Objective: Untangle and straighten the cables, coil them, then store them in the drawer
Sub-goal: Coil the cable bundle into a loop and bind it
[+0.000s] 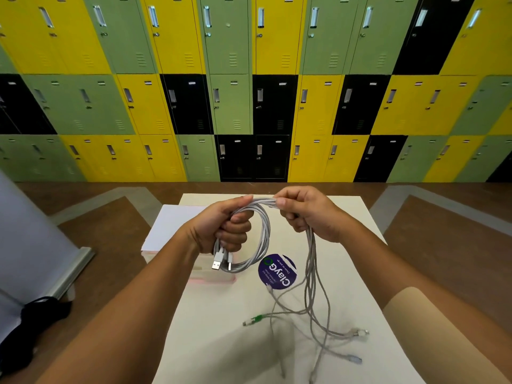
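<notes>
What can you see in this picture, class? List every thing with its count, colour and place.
cables: one bundle of several, pale grey, held above the table; one part coiled, loose ends hanging down to the tabletop
table: one, white, centre
sticker: one, round, purple, on the table
white box: one, white top, at the table's left edge
lockers: many, yellow, green and black, along the back wall
black object: one, on the floor, lower left
sleeve: one, beige, on the right forearm
left hand: grips the coil
right hand: grips the bundle
</notes>
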Available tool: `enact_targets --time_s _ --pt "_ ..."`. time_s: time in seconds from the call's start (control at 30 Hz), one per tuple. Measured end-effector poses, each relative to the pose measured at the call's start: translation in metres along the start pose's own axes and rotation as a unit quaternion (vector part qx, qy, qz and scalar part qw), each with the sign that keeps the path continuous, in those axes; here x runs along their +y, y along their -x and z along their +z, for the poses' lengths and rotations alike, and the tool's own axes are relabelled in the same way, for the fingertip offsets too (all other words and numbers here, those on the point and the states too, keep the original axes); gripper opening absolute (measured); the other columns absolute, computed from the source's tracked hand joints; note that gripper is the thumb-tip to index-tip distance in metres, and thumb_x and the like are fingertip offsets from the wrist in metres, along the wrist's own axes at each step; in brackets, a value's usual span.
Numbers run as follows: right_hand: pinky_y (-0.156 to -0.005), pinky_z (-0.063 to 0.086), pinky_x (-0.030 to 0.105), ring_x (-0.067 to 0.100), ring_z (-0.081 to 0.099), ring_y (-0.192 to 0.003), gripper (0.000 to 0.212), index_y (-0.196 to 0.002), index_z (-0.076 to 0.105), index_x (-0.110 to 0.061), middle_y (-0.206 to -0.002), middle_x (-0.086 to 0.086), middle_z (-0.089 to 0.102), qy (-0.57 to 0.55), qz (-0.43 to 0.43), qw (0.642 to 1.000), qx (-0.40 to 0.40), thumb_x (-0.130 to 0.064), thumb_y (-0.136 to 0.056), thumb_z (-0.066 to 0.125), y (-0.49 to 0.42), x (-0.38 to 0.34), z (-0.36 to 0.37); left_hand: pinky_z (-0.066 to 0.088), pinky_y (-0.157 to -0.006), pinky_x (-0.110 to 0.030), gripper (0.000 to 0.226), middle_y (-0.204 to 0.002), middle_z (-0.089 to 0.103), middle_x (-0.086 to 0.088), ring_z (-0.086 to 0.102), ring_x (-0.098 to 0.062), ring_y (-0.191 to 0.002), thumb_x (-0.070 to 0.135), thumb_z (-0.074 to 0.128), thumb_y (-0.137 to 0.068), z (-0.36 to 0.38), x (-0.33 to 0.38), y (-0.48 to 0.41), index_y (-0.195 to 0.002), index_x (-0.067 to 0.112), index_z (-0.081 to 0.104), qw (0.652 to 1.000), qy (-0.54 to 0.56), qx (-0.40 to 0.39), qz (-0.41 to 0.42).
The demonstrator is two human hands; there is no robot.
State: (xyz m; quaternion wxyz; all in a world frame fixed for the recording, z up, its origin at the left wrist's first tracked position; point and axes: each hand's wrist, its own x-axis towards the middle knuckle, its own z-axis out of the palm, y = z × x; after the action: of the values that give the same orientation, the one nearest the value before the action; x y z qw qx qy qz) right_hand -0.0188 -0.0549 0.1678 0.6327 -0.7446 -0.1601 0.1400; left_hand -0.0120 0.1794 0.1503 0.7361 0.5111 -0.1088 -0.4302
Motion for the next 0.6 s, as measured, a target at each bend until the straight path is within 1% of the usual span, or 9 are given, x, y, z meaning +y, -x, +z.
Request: enact_targets --time_s 0.1,0.13,0.2,0.3,0.37,0.43,0.5,0.53,0.6 --pt "-0.055 0.040 0.028 0.015 0.042 -0.058 0.022 -0.092 0.069 -0.012 -0.065 0.002 0.046 0.037 -0.008 0.999 0.030 -0.024 -0.102 0.053 -0.002 0.001 0.003 0.014 -0.042 -0.017 0.052 -0.047 0.015 0.005 0.014 -0.007 -0.036 0.047 0.040 -0.099 0.002 0.003 -0.001 -0.056 0.019 0.035 1.000 0.004 -0.010 0.006" --pt "-0.057 0.040 0.028 0.015 0.042 -0.059 0.026 -0.091 0.070 -0.013 -0.064 0.001 0.045 0.055 -0.001 0.998 0.038 -0.025 -0.104 0.051 -0.003 0.000 0.005 0.015 -0.042 -0.017 0.052 -0.047 0.015 0.005 0.014 -0.007 -0.036 0.047 0.040 -0.099 0.002 0.004 -0.001 -0.056 0.018 0.035 1.000 0.006 -0.011 0.006" --pt "-0.054 0.036 0.028 0.013 0.036 -0.055 0.034 -0.087 0.069 -0.012 -0.060 -0.001 0.040 0.072 0.029 0.996 0.040 -0.027 -0.106 0.045 -0.003 -0.004 0.007 0.015 -0.042 -0.017 0.053 -0.047 0.015 0.005 0.015 -0.007 -0.036 0.047 0.039 -0.100 0.004 0.005 -0.002 -0.056 0.018 0.036 1.000 0.009 -0.013 0.005" --pt "-0.047 0.020 0.024 0.011 0.023 -0.047 0.039 -0.077 0.056 -0.011 -0.055 -0.003 0.031 -0.031 0.099 0.995 0.004 -0.030 -0.106 0.039 -0.001 -0.010 0.007 0.016 -0.041 -0.017 0.053 -0.046 0.015 0.005 0.015 -0.007 -0.036 0.048 0.037 -0.100 0.007 0.008 -0.003 -0.056 0.018 0.038 0.999 0.016 -0.029 0.007" --pt "-0.045 0.013 0.022 0.011 0.017 -0.047 0.040 -0.075 0.053 -0.013 -0.055 -0.003 0.025 -0.107 0.121 0.987 -0.017 -0.035 -0.105 0.037 0.001 -0.010 0.006 0.016 -0.041 -0.016 0.053 -0.046 0.015 0.006 0.015 -0.007 -0.035 0.048 0.037 -0.100 0.011 0.012 -0.002 -0.056 0.018 0.038 0.999 0.016 -0.035 0.012" --pt "-0.045 0.012 0.020 0.009 0.015 -0.047 0.031 -0.080 0.053 -0.016 -0.058 -0.003 0.024 -0.160 0.103 0.981 -0.042 -0.036 -0.102 0.044 0.002 -0.008 0.005 0.017 -0.040 -0.016 0.053 -0.046 0.015 0.006 0.015 -0.007 -0.035 0.047 0.037 -0.100 0.012 0.015 -0.001 -0.056 0.018 0.038 0.999 0.021 -0.041 0.022" --pt "-0.042 0.017 0.017 0.007 0.021 -0.044 0.010 -0.088 0.051 -0.017 -0.060 -0.001 0.031 -0.189 0.054 0.979 -0.056 -0.024 -0.093 0.056 0.003 -0.005 0.003 0.018 -0.039 -0.016 0.052 -0.046 0.016 0.006 0.016 -0.007 -0.035 0.047 0.038 -0.100 0.012 0.018 0.001 -0.057 0.018 0.037 0.997 0.033 -0.053 0.034" --pt "-0.042 0.021 0.016 0.007 0.025 -0.044 0.008 -0.091 0.052 -0.016 -0.061 0.001 0.036 -0.194 0.032 0.979 -0.053 -0.016 -0.089 0.059 0.004 -0.004 0.002 0.017 -0.039 -0.017 0.052 -0.046 0.017 0.006 0.016 -0.007 -0.035 0.047 0.038 -0.100 0.012 0.019 0.002 -0.057 0.018 0.037 0.997 0.037 -0.059 0.040" --pt "-0.043 0.030 0.019 0.011 0.034 -0.045 0.014 -0.095 0.056 -0.011 -0.065 0.006 0.046 -0.190 0.003 0.981 -0.034 -0.006 -0.085 0.065 0.005 -0.001 -0.001 0.016 -0.040 -0.019 0.051 -0.046 0.018 0.006 0.016 -0.007 -0.035 0.048 0.042 -0.099 0.011 0.020 0.005 -0.057 0.019 0.038 0.996 0.041 -0.065 0.053"
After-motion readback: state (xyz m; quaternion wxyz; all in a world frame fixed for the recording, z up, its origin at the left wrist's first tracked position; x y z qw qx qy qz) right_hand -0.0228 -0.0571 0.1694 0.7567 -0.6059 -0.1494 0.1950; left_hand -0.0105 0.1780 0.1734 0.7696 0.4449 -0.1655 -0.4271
